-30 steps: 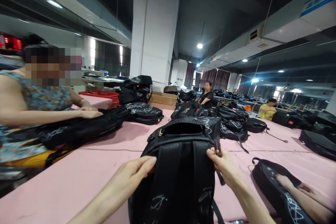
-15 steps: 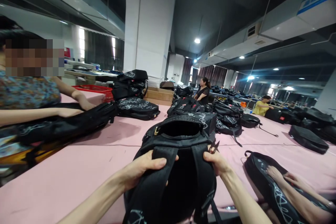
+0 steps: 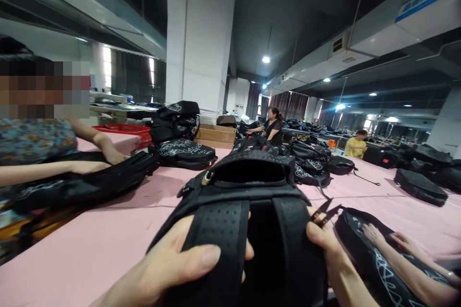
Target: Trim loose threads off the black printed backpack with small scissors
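A black backpack (image 3: 248,187) stands raised in front of me over the pink table (image 3: 90,249), its back panel and two padded shoulder straps facing me. My left hand (image 3: 180,264) is closed around the left shoulder strap, thumb across its front. My right hand (image 3: 322,242) grips the backpack's right edge beside the right strap, and small thread snips (image 3: 326,212) stick out from its fingers. The backpack's top opening gapes, with a gold zipper pull at its left.
A person at the left (image 3: 39,153) handles a flat black bag (image 3: 90,182). Another person's hands (image 3: 392,242) rest on a black backpack at the lower right. More black backpacks (image 3: 185,148), a red tray (image 3: 126,129), a cardboard box (image 3: 216,134) and seated workers lie beyond.
The backpack has been lifted up and pulled closer to me. My left hand has shifted from the bag's side onto the left strap. My right hand stays at the right edge.
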A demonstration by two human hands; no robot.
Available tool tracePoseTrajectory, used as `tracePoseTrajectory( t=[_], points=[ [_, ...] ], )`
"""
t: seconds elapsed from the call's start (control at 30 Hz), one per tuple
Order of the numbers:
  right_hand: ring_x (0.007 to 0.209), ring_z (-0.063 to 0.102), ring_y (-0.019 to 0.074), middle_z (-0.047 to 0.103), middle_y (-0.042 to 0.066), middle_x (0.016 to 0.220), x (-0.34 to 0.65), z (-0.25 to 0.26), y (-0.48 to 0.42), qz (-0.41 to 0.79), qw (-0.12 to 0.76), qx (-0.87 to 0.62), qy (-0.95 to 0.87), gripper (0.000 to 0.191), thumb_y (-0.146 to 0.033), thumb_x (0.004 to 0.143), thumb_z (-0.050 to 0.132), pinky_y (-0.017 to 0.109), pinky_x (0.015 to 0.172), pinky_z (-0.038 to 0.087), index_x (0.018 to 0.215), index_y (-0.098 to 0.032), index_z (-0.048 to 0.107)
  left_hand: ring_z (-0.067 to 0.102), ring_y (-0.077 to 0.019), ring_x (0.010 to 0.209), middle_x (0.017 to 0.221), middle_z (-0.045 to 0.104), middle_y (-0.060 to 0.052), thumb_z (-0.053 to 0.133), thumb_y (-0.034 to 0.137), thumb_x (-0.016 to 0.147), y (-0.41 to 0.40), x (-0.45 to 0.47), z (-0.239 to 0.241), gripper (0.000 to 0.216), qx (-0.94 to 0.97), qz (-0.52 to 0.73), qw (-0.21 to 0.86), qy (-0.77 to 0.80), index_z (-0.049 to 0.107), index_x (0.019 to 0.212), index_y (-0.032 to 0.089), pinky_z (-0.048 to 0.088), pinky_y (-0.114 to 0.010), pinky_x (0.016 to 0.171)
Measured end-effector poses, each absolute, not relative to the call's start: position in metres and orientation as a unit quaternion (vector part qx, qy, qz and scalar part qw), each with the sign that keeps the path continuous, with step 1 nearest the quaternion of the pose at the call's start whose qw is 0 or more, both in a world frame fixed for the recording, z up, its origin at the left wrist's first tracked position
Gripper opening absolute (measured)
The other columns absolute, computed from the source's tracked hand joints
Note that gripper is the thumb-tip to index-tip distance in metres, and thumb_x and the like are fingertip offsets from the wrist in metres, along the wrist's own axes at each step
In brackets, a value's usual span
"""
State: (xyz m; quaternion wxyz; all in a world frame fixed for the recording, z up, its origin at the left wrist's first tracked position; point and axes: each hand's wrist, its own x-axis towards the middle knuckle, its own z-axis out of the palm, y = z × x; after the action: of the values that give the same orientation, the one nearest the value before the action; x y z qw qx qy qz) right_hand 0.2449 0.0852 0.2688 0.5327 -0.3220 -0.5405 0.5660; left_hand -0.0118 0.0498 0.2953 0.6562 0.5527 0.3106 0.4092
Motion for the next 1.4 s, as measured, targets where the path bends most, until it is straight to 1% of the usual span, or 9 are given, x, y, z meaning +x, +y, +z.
tracePoseTrajectory(
  t=[0.13, 0.23, 0.33, 0.5, 0.6, 0.83, 1.07, 1.23, 1.4],
  points=[
    [0.064, 0.063, 0.0209, 0.067, 0.007, 0.074, 0.232, 0.282, 0.094, 0.567, 0.562, -0.346, -0.493, 0.043, -0.048, 0.057, 0.073, 0.032, 0.061, 0.05, 0.087, -0.018, 0.065, 0.063, -0.0237, 0.073, 0.09, 0.068, -0.009, 0.071, 0.045, 0.06, 0.066, -0.003, 0.311, 0.059, 0.514, 0.468, 0.632, 0.343, 0.061, 0.111, 0.017, 0.051, -0.029, 0.061],
    [0.066, 0.063, 0.0189, 0.068, 0.005, 0.076, 0.217, 0.257, 0.132, 0.586, 0.554, -0.364, -0.466, 0.036, -0.044, 0.06, 0.072, 0.03, 0.063, 0.05, 0.084, -0.019, 0.065, 0.064, -0.0208, 0.07, 0.087, 0.069, -0.012, 0.068, 0.034, 0.067, 0.116, 0.003, 0.284, 0.041, 0.45, 0.468, 0.673, 0.355, 0.064, 0.101, 0.011, 0.051, -0.027, 0.06],
    [0.067, 0.063, 0.0178, 0.068, 0.005, 0.077, 0.204, 0.191, 0.172, 0.599, 0.528, -0.402, -0.449, 0.035, -0.046, 0.06, 0.073, 0.029, 0.066, 0.05, 0.077, -0.017, 0.065, 0.065, -0.0178, 0.069, 0.079, 0.069, -0.012, 0.061, 0.03, 0.075, 0.161, 0.001, 0.213, 0.027, 0.32, 0.438, 0.751, 0.376, 0.065, 0.09, 0.008, 0.052, -0.025, 0.066],
    [0.058, 0.06, 0.0171, 0.06, 0.001, 0.055, 0.206, 0.057, 0.175, 0.578, 0.456, -0.512, -0.443, 0.042, -0.055, 0.056, 0.072, 0.03, 0.062, 0.049, 0.068, -0.016, 0.062, 0.065, -0.0206, 0.066, 0.075, 0.068, -0.013, 0.069, 0.052, 0.065, 0.147, -0.024, 0.068, 0.047, 0.336, 0.4, 0.727, 0.445, 0.065, 0.077, 0.007, 0.051, -0.026, 0.063],
    [0.056, 0.058, 0.0148, 0.061, 0.0, 0.058, 0.216, 0.018, 0.158, 0.576, 0.448, -0.53, -0.432, 0.044, -0.056, 0.057, 0.071, 0.027, 0.057, 0.046, 0.071, -0.016, 0.061, 0.064, -0.0203, 0.07, 0.077, 0.068, -0.013, 0.063, 0.058, 0.069, 0.115, -0.033, 0.031, 0.054, 0.34, 0.393, 0.73, 0.445, 0.065, 0.084, 0.006, 0.049, -0.026, 0.066],
    [0.044, 0.042, 0.0082, 0.051, -0.005, 0.051, 0.22, 0.008, 0.169, 0.56, 0.429, -0.576, -0.413, 0.041, -0.053, 0.058, 0.072, 0.021, 0.038, 0.025, 0.064, -0.017, 0.051, 0.064, -0.0205, 0.069, 0.075, 0.069, -0.012, 0.063, 0.045, 0.074, 0.124, -0.036, 0.026, 0.041, 0.261, 0.397, 0.767, 0.432, 0.063, 0.086, 0.006, 0.05, -0.031, 0.072],
    [0.056, 0.051, 0.0091, 0.058, -0.002, 0.062, 0.218, 0.006, 0.167, 0.577, 0.455, -0.551, -0.396, 0.039, -0.047, 0.058, 0.074, 0.02, 0.048, 0.035, 0.07, -0.016, 0.054, 0.064, -0.0212, 0.069, 0.073, 0.069, -0.012, 0.059, 0.044, 0.078, 0.125, -0.04, 0.017, 0.039, 0.268, 0.413, 0.772, 0.402, 0.064, 0.084, 0.005, 0.05, -0.031, 0.072],
    [0.046, 0.043, 0.0068, 0.054, -0.004, 0.055, 0.217, 0.006, 0.168, 0.565, 0.469, -0.563, -0.38, 0.046, -0.053, 0.052, 0.075, 0.019, 0.039, 0.025, 0.066, -0.015, 0.053, 0.065, -0.0235, 0.07, 0.074, 0.069, -0.012, 0.059, 0.043, 0.078, 0.127, -0.04, 0.007, 0.037, 0.243, 0.407, 0.775, 0.418, 0.065, 0.081, 0.007, 0.051, -0.034, 0.074],
    [0.037, 0.024, 0.0023, 0.041, -0.009, 0.046, 0.219, 0.008, 0.165, 0.568, 0.471, -0.56, -0.377, 0.046, -0.056, 0.055, 0.071, 0.019, 0.035, 0.012, 0.065, -0.016, 0.051, 0.065, -0.0251, 0.077, 0.08, 0.069, -0.013, 0.055, 0.045, 0.08, 0.13, -0.043, -0.002, 0.037, 0.202, 0.402, 0.789, 0.419, 0.065, 0.08, 0.009, 0.051, -0.035, 0.079]
  ],
)
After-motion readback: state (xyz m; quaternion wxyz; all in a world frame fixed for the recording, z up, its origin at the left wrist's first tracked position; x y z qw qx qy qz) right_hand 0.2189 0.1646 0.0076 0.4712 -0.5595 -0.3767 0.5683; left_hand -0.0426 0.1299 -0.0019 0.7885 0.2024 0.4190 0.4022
